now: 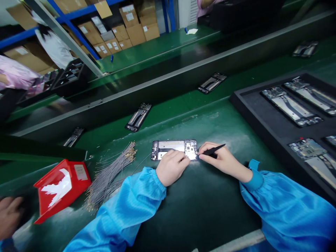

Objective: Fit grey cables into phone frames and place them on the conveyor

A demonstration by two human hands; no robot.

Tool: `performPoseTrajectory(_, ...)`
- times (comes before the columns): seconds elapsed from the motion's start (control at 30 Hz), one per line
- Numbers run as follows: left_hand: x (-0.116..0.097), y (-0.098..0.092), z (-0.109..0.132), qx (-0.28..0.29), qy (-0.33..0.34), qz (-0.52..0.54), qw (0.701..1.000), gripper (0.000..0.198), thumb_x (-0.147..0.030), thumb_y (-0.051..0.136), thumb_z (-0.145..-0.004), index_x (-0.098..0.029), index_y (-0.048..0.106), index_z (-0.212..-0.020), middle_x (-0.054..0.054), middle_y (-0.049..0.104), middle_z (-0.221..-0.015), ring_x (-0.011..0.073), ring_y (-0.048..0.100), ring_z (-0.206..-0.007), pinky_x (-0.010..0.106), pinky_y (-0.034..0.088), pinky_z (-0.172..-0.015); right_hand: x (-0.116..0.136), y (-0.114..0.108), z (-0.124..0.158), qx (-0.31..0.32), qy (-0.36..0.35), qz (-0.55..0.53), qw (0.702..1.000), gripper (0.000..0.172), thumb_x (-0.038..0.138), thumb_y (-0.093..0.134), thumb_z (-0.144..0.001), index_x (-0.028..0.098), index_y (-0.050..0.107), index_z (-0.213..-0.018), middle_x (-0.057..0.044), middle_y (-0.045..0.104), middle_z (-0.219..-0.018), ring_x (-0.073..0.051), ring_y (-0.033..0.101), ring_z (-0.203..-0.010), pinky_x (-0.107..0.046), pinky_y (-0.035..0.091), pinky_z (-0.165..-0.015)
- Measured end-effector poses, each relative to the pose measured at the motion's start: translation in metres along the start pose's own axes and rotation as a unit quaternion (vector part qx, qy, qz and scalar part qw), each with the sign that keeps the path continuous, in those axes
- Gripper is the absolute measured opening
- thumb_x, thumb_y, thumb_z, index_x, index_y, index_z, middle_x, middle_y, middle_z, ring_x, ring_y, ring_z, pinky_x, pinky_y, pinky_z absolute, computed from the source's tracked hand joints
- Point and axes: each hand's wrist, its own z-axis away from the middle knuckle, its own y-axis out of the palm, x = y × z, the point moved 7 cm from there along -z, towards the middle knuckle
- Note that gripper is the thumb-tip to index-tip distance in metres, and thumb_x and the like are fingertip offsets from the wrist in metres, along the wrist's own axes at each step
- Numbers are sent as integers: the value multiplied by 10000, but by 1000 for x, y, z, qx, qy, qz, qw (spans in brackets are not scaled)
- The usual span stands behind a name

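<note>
An opened phone (174,145) with bare circuit boards lies crosswise on the green bench in front of me. My left hand (173,166) rests over its lower edge, fingers curled down onto it; the fingertips are partly hidden. At the phone's right end, my right hand (219,159) pinches a slim black pointed tool (214,149), whose working tip is hard to make out. Left of the phone lies a bundle of thin grey cables (111,175) with gold-coloured ends. One thin cable (141,163) stretches from near the bundle to the phone's left end.
A red bin (63,189) holding white pieces stands at the left, near another person's hand (10,215). On the right, a black tray (252,115) carries several opened phones. More phones, including one (138,117), lie along the green strip behind, beside a long metal-edged rail (168,75).
</note>
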Motion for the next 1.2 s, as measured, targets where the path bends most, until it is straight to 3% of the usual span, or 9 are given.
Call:
performPoseTrajectory(0.53, -1, -1, -1, -10, 8, -2, 1000, 222, -177, 386, -880, -181, 583, -777, 3, 544, -694, 121, 459, -653, 273, 313, -615, 5, 1, 0, 9, -18, 18, 1000, 82, 244, 528, -806, 178, 572, -787, -33, 588, -789, -146, 557, -742, -283, 446, -681)
performPoseTrajectory(0.8, -1, 0, -2, 3, 3, 5, 1000, 249, -178, 369, -888, -179, 586, -766, 7, 542, -697, 121, 473, -670, 276, 314, -619, 22, 11, 6, 57, -126, 83, 987, 76, 186, 471, -827, 198, 540, -854, -44, 573, -827, -148, 537, -734, -289, 443, -669)
performPoseTrajectory(0.93, 0, 0, -1, 7, -3, 14, 1000, 244, -188, 377, -886, -180, 589, -765, 11, 542, -702, 130, 473, -679, 279, 330, -624, 24, 14, 7, 70, -137, 96, 983, 96, 183, 456, -837, 198, 539, -882, -47, 570, -842, -155, 534, -770, -295, 439, -698)
performPoseTrajectory(1.1, 10, 6, -2, 21, -55, 92, 994, 222, -214, 377, -886, -173, 585, -817, 34, 535, -760, 140, 485, -738, 257, 401, -663, 13, -1, -4, 14, -95, 76, 993, 122, 241, 465, -850, 197, 559, -913, -40, 554, -827, -142, 536, -751, -272, 442, -680)
performPoseTrajectory(1.2, 16, 9, -4, 22, -83, 127, 988, 197, -206, 382, -879, -166, 574, -854, 43, 533, -795, 146, 496, -765, 263, 435, -700, 12, -3, -13, 6, -131, 150, 980, 198, 231, 436, -860, 195, 549, -1019, -67, 572, -870, -174, 533, -827, -313, 431, -724)
